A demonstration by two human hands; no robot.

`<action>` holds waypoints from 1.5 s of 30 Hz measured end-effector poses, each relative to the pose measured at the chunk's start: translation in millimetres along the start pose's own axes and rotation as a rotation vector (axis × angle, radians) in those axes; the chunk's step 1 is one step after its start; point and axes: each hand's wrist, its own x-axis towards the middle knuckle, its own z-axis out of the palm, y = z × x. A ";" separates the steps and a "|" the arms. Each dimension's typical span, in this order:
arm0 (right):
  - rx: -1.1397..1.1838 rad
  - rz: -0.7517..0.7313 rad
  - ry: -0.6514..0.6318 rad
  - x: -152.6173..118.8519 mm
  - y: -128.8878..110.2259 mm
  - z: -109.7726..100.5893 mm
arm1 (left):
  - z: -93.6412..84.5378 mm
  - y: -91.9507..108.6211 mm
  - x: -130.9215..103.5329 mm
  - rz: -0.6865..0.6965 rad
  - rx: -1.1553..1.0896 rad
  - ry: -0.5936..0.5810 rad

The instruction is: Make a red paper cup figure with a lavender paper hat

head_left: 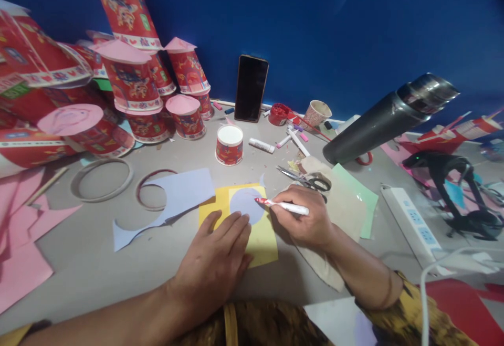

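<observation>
A light purple paper circle (240,201) lies on yellow paper (263,249) in front of me. My left hand (216,254) rests flat over the lower left of the circle and the yellow sheet, fingers stretched out. In my right hand (305,215) is a white marker (291,208) with a red tip end, its point at the circle's right side. A faint line shows near the circle's upper edge. Left of the yellow paper sits the purple offcut (189,191) with round cut edges. Scissors (305,178) lie just beyond my right hand, on a beige cloth (342,204).
Red paper cups (132,83) with pink paper tops are stacked at left. A short red cup (229,146), a phone (251,88) and a glue stick (262,145) stand or lie ahead. At right are a dark flask (370,128), green paper (356,194) and a power strip (413,225).
</observation>
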 end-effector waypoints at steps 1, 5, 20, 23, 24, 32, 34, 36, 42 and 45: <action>-0.004 0.002 0.009 0.2 0.2 -1.0 | 0.6 -0.1 0.2 0.002 0.000 0.008; 0.021 -0.036 0.013 1.1 -1.3 -1.1 | 2.1 0.1 1.1 0.004 0.000 0.019; -0.031 -0.013 -0.006 0.0 1.8 0.9 | 2.5 -0.6 0.1 0.003 -0.050 0.058; -0.059 0.023 0.014 1.5 2.2 -3.3 | 3.8 -0.4 -0.7 0.013 -0.041 0.060; -0.061 0.033 0.024 2.0 1.9 -4.0 | 4.1 -0.5 -1.1 0.015 -0.041 0.064; -0.052 -0.007 -0.011 0.5 0.8 0.0 | 4.1 -2.4 -2.2 0.005 -0.060 0.097; -0.079 -0.007 0.004 -0.1 2.4 -0.5 | 4.2 -2.5 -2.2 0.007 -0.057 0.100; -0.101 0.002 0.024 -0.2 3.4 -1.7 | 4.7 -2.4 -2.5 0.007 -0.055 0.099; -0.076 -0.019 0.019 0.2 0.3 -1.9 | 6.8 -2.4 -1.6 0.017 -0.062 0.106; -0.095 -0.014 0.018 0.2 0.0 -1.3 | 6.6 -2.4 -1.5 0.022 -0.056 0.106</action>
